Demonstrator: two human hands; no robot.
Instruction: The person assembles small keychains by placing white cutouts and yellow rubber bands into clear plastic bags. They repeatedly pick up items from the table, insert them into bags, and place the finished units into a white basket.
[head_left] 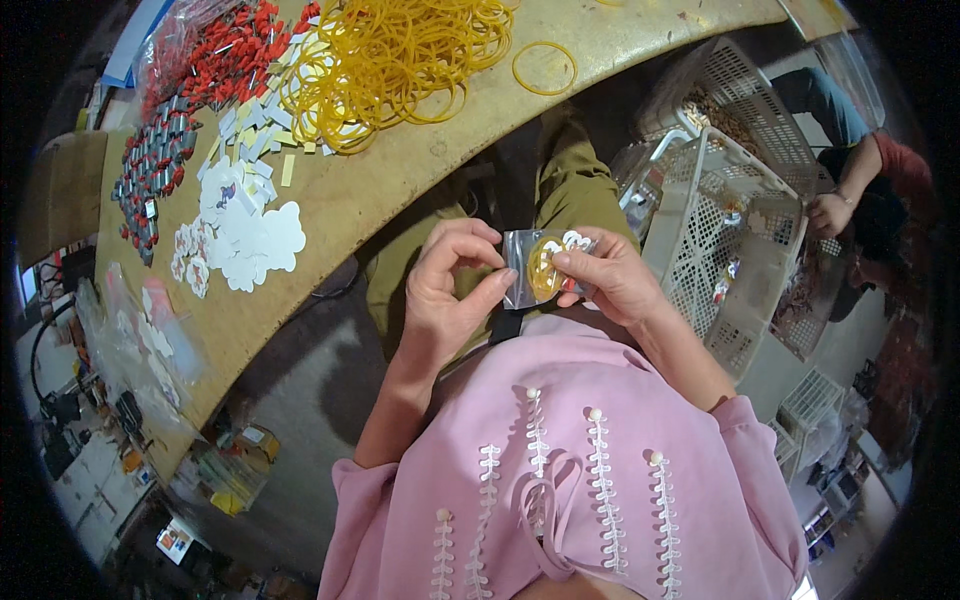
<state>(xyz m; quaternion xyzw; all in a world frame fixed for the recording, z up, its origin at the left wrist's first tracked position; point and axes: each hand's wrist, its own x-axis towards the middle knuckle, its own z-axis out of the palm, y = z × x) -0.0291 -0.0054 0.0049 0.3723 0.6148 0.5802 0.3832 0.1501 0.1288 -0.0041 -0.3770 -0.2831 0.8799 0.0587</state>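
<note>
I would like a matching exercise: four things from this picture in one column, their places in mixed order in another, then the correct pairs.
Things
1. small clear plastic bag
2. tangled heap of yellow rubber bands
3. white perforated plastic crate
4. pink cloth blouse

Places
A. right of the olive trousers
B. worn on the upper body
C. between the left hand and right hand
D. on the pale brown table

Pairs: 1-C, 2-D, 3-A, 4-B
</note>
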